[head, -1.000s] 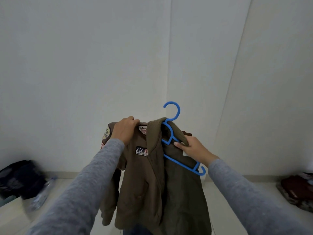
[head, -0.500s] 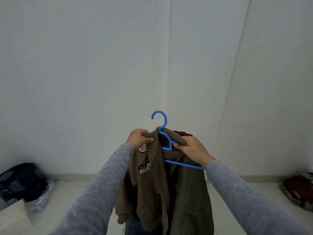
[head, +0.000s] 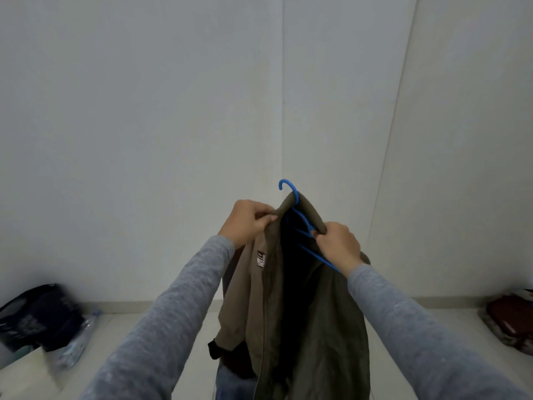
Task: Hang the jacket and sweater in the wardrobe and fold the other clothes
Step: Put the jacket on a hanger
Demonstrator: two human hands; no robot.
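Olive-brown cloth fills the middle of the view: the jacket (head: 291,301) is held up in the air in front of a pale wall (head: 144,111), its front open so the dark inside shows between the two halves. A blue plastic hanger (head: 303,224) sits inside the collar, its hook poking out above the top of the cloth and its far arm running down to the right, under the right wrist. The left hand (head: 248,222) is clenched on the left edge of the collar, thumb and fingers pinching the cloth. The right hand (head: 339,245) is curled round the hanger's upper arm together with the collar cloth that lies over it. Both forearms reach up from the lower corners in grey sleeves (head: 173,313). A small patch (head: 261,258) with light lettering shows on the jacket's left front, just beneath the left wrist, and a dark cuff hangs at the lower left of the garment. Below the hem a bit of blue denim (head: 230,382) is visible. On the pale floor (head: 121,336) at far left lies a dark bag (head: 37,316) with a clear plastic thing (head: 78,339) beside it (bottle or wrapper, hard to tell), and at far right a heap of dark red clothes (head: 510,321).
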